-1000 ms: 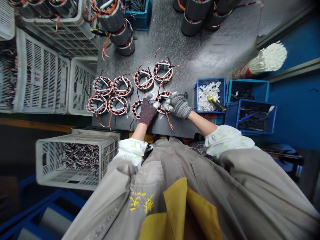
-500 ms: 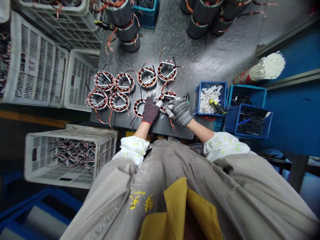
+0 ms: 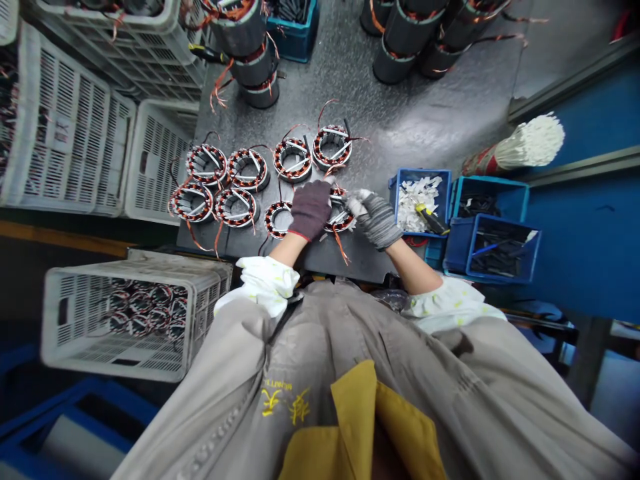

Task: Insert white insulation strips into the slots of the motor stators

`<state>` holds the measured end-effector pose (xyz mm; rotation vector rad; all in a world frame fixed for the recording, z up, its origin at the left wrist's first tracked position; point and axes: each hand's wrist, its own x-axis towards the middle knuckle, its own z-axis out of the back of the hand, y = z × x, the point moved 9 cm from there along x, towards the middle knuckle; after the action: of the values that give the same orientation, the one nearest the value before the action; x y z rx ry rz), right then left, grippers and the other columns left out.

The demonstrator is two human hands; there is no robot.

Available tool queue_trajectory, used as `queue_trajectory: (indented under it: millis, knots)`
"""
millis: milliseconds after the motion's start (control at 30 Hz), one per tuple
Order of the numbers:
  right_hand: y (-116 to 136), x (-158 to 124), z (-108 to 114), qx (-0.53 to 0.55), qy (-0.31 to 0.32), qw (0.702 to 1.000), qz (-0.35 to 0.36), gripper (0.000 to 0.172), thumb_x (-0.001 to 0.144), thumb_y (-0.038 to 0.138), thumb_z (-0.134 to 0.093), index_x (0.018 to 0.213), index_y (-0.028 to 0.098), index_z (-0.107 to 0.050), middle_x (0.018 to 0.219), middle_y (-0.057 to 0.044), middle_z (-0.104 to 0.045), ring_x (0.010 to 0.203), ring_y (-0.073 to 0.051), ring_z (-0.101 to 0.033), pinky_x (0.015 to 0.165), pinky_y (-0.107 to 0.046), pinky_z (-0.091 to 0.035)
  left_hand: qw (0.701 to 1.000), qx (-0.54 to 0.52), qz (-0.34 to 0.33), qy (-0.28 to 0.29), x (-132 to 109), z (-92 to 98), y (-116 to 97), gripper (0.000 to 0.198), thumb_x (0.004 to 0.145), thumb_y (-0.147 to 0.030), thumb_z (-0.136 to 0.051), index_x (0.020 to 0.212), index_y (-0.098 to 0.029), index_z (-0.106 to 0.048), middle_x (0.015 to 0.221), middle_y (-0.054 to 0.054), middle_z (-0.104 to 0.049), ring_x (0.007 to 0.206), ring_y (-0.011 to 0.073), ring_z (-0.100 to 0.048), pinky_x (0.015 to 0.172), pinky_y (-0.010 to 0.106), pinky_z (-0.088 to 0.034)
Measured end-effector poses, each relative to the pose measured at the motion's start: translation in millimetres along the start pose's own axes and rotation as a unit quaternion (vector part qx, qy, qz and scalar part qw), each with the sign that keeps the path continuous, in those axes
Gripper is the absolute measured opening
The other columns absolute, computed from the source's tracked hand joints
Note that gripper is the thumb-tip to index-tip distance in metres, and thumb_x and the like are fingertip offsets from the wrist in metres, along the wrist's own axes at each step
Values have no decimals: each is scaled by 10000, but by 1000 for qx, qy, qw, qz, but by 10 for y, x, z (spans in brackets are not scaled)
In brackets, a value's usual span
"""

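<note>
Several wound stator rings with copper coils and white slips lie in two rows on the dark bench (image 3: pixel 400 120). My left hand (image 3: pixel 310 210), in a dark maroon glove, lies curled over the nearest stator ring (image 3: pixel 341 219) at the bench's front edge. My right hand (image 3: pixel 374 217), in a grey glove, is closed at that ring's right side, pinching something small and white that I cannot make out. Another stator ring (image 3: pixel 276 219) lies just left of my left hand.
A blue bin of white paper slips (image 3: pixel 419 199) with a yellow-handled tool stands right of my hands, more blue bins (image 3: pixel 493 243) beyond. White crates (image 3: pixel 135 313) holding stators stand at left. Tall stator stacks (image 3: pixel 250 53) and a bundle of white sleeves (image 3: pixel 525 143) sit farther back.
My left hand has moved right, from between two rings onto the nearest ring. My right hand has shifted slightly right and stays closed at that ring's edge.
</note>
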<state>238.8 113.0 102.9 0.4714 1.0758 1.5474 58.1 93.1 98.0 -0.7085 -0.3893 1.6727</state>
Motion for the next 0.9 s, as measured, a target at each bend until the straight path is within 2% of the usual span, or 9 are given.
queue_trajectory:
  millis: [133, 233, 300, 400, 467, 533, 667, 800, 900]
  knots:
    - [249, 275, -299, -302, 73, 943, 115, 341, 1050, 304, -665, 1303, 142, -827, 1378, -219, -809, 1294, -417, -704, 1193, -561, -542, 967, -222, 44, -115, -10, 139, 504, 530, 1038, -272, -722, 1563, -255, -657, 1459, 81, -812, 1383, 257, -740, 1250, 426, -586]
    - [379, 455, -472, -358, 105, 912, 168, 451, 1031, 318, -745, 1436, 126, -797, 1615, -209, -713, 1424, -426, -654, 1250, -566, -508, 951, -269, 110, -106, -163, -70, 809, 632, 933, -313, -880, 1520, -228, -661, 1449, 110, -819, 1334, 272, -777, 1220, 420, -615]
    - [398, 469, -601, -356, 133, 906, 187, 401, 1085, 336, -704, 1417, 140, -815, 1608, -178, -732, 1464, -392, -651, 1304, -547, -471, 950, -267, 136, -87, -243, -218, 864, 644, 879, -269, -923, 1475, -206, -686, 1465, 142, -813, 1328, 295, -785, 1239, 447, -609]
    - [315, 398, -705, -298, 106, 935, 160, 319, 1139, 296, -604, 1277, 185, -869, 1495, -132, -807, 1439, -333, -691, 1345, -508, -440, 953, -261, 133, -83, -298, -298, 814, 593, 895, -216, -889, 1457, -199, -703, 1481, 153, -806, 1342, 298, -779, 1260, 452, -593]
    - [202, 375, -667, -234, 33, 966, 107, 327, 1141, 321, -577, 1187, 189, -873, 1365, -147, -844, 1348, -332, -730, 1289, -517, -501, 955, -259, 123, -78, -328, -303, 782, 575, 922, -215, -862, 1473, -199, -697, 1480, 151, -805, 1328, 290, -780, 1245, 446, -599]
    - [52, 409, -508, -76, -69, 994, 45, 368, 1142, 418, -562, 1063, 197, -846, 1128, -147, -852, 1176, -324, -768, 1154, -510, -601, 959, -244, 124, -70, -382, -291, 791, 572, 940, -240, -856, 1486, -196, -692, 1466, 153, -809, 1302, 291, -783, 1225, 452, -607]
    - [-347, 629, -20, 239, -224, 944, -28, 514, 1137, 657, -466, 890, 266, -691, 841, -59, -714, 898, -243, -752, 860, -394, -676, 978, -176, 92, -63, -469, -190, 727, 535, 993, -264, -801, 1513, -197, -693, 1450, 153, -806, 1302, 306, -769, 1212, 470, -598]
    - [-687, 803, 351, 282, -247, 925, -59, 422, 1093, 609, -517, 827, 283, -535, 877, -20, -693, 849, -187, -709, 840, -340, -666, 997, -4, -23, -73, -326, -73, 322, 390, 1074, -337, -702, 1446, -243, -771, 1489, 151, -779, 1453, 366, -668, 1289, 520, -500]
    - [-676, 916, 96, 224, -156, 961, -51, 336, 1063, 477, -540, 789, 285, -508, 885, -26, -709, 873, -189, -698, 946, -366, -670, 994, 102, -34, -24, -75, -192, 127, 318, 1093, -423, -675, 1275, -221, -840, 1397, 188, -795, 1397, 428, -673, 1240, 574, -494]
